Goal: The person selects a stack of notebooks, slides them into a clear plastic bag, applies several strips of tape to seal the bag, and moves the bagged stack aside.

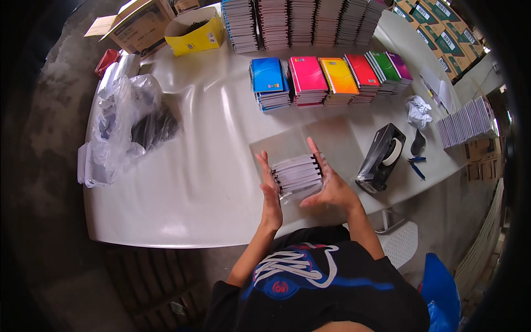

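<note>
Between my two hands is a small stack of spiral notebooks (297, 175), its white page edges and black bindings facing up. Clear plastic film hangs around the stack at its near side. My left hand (270, 193) presses flat against the left side, fingers pointing away from me. On the opposite side, my right hand (332, 187) grips the stack, with the thumb at the near edge and the fingers partly behind it. Under the hands a clear plastic sheet (268, 145) lies on the white table (215, 144).
Blue, pink, yellow, red, green and purple notebook piles (308, 80) stand beyond my hands, taller piles (290, 25) behind. A black tape dispenser (381, 157), blue-handled pliers (416, 167) and crumpled paper (418, 112) lie right. Plastic bags (130, 119), a yellow box (194, 36) and carton (138, 27) are left.
</note>
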### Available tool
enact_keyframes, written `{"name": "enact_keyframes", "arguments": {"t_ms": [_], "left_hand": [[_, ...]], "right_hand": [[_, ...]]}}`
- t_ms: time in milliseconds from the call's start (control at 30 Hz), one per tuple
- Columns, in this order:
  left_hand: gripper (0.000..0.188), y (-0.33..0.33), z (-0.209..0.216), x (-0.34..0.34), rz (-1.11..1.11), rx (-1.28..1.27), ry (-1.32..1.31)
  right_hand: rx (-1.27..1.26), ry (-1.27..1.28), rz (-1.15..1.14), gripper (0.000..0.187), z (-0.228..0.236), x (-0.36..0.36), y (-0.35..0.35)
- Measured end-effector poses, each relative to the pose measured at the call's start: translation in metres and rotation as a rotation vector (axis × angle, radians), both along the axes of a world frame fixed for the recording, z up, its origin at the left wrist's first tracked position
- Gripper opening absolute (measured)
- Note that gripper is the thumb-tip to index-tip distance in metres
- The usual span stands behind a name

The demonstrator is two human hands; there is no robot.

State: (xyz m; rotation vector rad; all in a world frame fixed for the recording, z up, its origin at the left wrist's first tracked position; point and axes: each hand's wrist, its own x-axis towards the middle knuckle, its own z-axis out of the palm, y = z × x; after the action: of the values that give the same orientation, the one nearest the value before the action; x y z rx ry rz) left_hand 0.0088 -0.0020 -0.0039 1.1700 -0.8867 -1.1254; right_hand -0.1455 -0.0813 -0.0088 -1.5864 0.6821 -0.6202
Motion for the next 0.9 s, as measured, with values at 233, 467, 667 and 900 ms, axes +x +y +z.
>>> {"name": "enact_keyframes", "arguments": {"t_ms": [233,467,667,900], "left_hand": [[0.096,0.005,0.006,-0.004,-0.044,0.031,-0.283],[0.099,0.01,-0.02,0.01,0.117,-0.094,-0.402],[0.071,0.045,-0.034,0.037,0.157,-0.339,-0.92],[0.067,0.011,-0.002,0.041,-0.136,-0.303,-1.235]], "right_hand": [[-0.042,0.209,-0.043,0.145,0.002,0.0,0.0],[-0.174,0.262,-0.11,0.136,0.013,0.005,0.005],[-0.239,0.16,-0.088,0.117,0.001,-0.019,0.019],[-0.553,0.452,-0.045,0.095,0.005,-0.009,0.021]]}}
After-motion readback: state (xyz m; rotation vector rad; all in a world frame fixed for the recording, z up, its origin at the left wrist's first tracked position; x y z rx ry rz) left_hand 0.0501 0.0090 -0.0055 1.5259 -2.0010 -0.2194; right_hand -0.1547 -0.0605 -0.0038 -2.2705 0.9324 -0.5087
